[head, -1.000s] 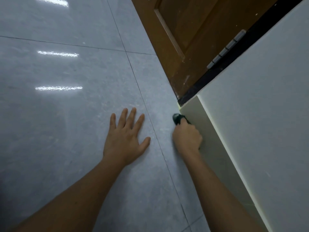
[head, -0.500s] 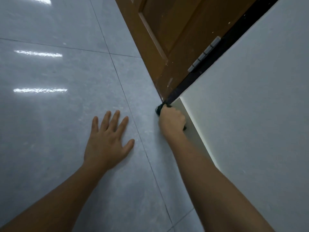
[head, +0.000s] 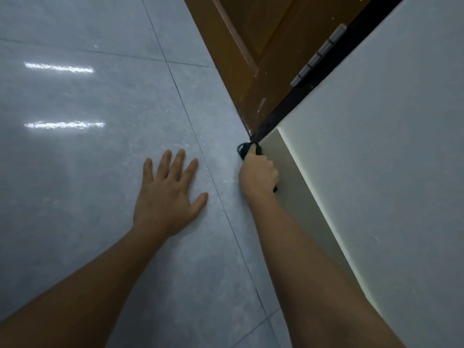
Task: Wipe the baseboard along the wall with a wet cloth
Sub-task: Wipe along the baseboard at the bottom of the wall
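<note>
The right hand (head: 258, 173) is closed in a fist around a dark cloth (head: 244, 149), which bulges out past the knuckles and shows again as a small dark edge under the heel of the hand. The cloth is pressed against the baseboard (head: 298, 197) at its far end, right where the pale strip stops at the black door frame (head: 288, 111) and the brown door (head: 251, 59). The baseboard's long axis runs from that corner back toward the person, along the foot of the wall (head: 376, 146), under and beside the right forearm. So the unwiped run, if any remains, probably lies behind the grip, and the next stroke would likely be a pull toward the body. The left hand (head: 168, 194) lies flat and spread on the floor (head: 88, 172), holding nothing, well apart from the baseboard; the right hand is the nearer one.
</note>
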A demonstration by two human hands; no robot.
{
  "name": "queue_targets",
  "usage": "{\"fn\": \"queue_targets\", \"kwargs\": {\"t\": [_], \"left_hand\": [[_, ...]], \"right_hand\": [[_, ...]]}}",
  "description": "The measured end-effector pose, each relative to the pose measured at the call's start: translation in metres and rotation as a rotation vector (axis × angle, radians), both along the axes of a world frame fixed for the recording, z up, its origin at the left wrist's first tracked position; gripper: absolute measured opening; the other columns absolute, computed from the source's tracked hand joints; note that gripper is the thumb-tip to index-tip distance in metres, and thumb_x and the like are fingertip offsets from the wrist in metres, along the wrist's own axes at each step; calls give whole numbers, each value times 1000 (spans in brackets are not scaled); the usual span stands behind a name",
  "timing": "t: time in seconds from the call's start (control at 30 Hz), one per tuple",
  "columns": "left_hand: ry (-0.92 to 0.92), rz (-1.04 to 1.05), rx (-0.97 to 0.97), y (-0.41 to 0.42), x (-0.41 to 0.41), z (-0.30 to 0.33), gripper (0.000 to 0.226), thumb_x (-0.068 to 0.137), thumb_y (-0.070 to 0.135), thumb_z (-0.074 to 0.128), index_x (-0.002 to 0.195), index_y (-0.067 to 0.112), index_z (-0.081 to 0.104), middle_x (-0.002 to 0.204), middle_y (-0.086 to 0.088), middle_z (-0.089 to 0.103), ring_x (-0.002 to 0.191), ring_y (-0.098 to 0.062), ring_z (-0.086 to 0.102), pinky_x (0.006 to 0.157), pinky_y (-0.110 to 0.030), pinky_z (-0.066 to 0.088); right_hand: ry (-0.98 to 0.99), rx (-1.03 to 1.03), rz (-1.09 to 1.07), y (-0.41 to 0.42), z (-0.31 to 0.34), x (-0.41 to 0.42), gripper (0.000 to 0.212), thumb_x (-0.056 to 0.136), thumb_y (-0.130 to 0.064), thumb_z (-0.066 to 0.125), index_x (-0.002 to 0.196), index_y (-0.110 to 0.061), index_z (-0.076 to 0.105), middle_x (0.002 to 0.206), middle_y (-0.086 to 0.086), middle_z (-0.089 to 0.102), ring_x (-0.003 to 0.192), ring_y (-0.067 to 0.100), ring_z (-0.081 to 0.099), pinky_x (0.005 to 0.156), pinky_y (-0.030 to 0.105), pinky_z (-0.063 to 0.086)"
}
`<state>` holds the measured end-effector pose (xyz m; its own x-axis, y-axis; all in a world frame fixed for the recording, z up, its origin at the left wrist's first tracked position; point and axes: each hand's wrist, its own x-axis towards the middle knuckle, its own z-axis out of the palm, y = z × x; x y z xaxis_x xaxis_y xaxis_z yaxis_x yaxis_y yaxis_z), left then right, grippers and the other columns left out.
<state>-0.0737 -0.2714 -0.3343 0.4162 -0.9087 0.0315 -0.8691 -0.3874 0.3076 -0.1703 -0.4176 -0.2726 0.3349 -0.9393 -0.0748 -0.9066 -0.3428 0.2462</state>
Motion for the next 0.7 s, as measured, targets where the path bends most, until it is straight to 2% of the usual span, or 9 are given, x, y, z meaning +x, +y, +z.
{"fn": "queue_targets", "kwargs": {"t": [0.17,0.33,0.43,0.5,0.57,0.63,0.7], "left_hand": [[-8,-1,-1,1,1,-1,85,79,68,11,152,25,18,161,-8,13,148,-30,7,116,-54,-1],[-1,-17,8,0,1,1,85,79,68,12,152,24,18,161,-9,12,148,-31,5,116,-55,-2],[-7,-23,71,2,-1,6,78,86,66,16,152,26,13,162,-8,7,148,-30,1,116,-53,-3],[-9,-24,158,1,-3,13,72,91,60,20,153,25,8,162,-9,1,148,-31,-2,116,-52,-5],[-5,-67,174,-1,-15,22,63,96,47,23,152,20,11,161,-13,5,148,-33,3,117,-51,-3],[59,-123,126,5,-37,27,58,98,31,29,152,12,18,160,-15,13,147,-32,13,118,-52,3],[133,-168,62,17,-72,27,56,96,26,30,148,5,28,156,-19,24,144,-34,25,116,-54,13]], "right_hand": [[35,47,-21,17,7,-23,47,99,-12,39,145,-7,31,122,15,61,105,32,63,74,40,51],[136,139,-60,69,17,-107,58,97,-9,35,152,-16,17,119,16,63,103,32,63,77,41,51],[247,207,-49,94,31,-147,58,97,-5,34,152,-16,18,115,14,64,100,30,64,75,39,51],[296,201,-24,99,37,-156,54,96,-4,37,148,-13,26,110,12,66,95,28,66,67,36,50],[275,91,12,96,45,-162,54,96,-3,38,148,-13,27,104,11,68,88,27,67,62,34,47],[256,43,13,99,48,-171,58,97,-4,37,151,-17,21,105,12,66,89,27,66,66,34,48],[246,124,-52,121,44,-190,58,98,-4,34,152,-18,17,111,13,65,93,28,65,71,36,49]]}}
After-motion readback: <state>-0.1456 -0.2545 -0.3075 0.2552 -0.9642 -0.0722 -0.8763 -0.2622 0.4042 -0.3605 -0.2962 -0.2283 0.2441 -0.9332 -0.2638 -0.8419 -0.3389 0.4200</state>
